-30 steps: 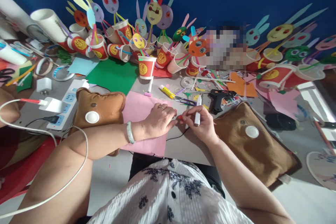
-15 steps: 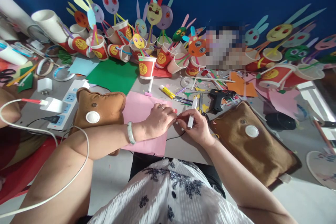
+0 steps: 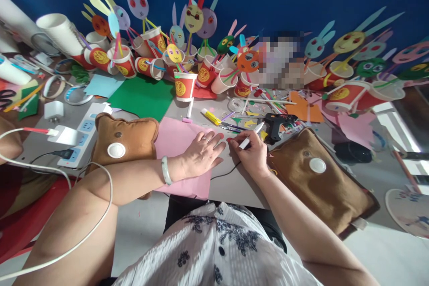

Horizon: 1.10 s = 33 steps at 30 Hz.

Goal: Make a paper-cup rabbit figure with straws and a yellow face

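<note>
My left hand (image 3: 203, 153) rests on a sheet of pink paper (image 3: 170, 143) with its fingers spread and nothing gripped. In my right hand (image 3: 253, 154) is a white marker (image 3: 250, 138), slanting up to the right from between the fingers. The fingertips of that hand point toward the left one, with a small gap between them. Small red spots show at the fingertips of both hands; I cannot make out whether they are nails or paper. A black glue gun (image 3: 279, 126) lies just beyond my right hand, and scissors (image 3: 231, 128) lie ahead of both hands.
Brown cushion-like pouches (image 3: 134, 138) flank my arms, the other (image 3: 321, 187) at right. A power strip (image 3: 80, 136) with cables is at left. Paper cups (image 3: 185, 87) with paper rabbit heads line the back. Green paper (image 3: 142, 98) and a yellow tube (image 3: 211, 117) lie before them.
My left hand has spread its fingers and drawn apart from the right. My right hand has shifted slightly, and the marker now leans further to the right.
</note>
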{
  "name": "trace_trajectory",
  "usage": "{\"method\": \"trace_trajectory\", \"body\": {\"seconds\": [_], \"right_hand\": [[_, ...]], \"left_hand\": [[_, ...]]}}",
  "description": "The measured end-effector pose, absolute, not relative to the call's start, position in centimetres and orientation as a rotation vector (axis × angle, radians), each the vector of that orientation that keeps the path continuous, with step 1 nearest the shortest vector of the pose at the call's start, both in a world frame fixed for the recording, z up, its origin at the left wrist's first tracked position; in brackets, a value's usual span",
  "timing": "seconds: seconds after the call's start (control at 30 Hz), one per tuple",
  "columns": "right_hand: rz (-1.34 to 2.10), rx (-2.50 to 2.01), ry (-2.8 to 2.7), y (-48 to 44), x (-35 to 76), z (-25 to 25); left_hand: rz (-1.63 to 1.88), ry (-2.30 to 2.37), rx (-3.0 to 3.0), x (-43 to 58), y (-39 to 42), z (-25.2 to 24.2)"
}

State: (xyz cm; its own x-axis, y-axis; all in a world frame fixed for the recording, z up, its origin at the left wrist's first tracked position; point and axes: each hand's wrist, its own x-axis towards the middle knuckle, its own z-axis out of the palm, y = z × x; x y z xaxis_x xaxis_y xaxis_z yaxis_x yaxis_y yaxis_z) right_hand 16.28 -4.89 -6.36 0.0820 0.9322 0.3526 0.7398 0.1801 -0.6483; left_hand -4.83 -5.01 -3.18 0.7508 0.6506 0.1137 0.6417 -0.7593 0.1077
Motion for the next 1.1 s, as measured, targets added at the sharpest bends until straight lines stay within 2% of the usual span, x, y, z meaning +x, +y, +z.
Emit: {"method": "trace_trajectory", "body": {"seconds": [0.5, 1.1], "right_hand": [[0.524, -1.64, -1.687, -4.94, 16.37, -5.97], [0.379, -1.467, -1.877, -5.01, 16.39, -5.89]], "left_hand": [[0.16, 1.095, 2.912, -4.82, -5.18, -3.11], [0.122, 1.064, 2.905, -5.06, -5.53, -2.72]]}}
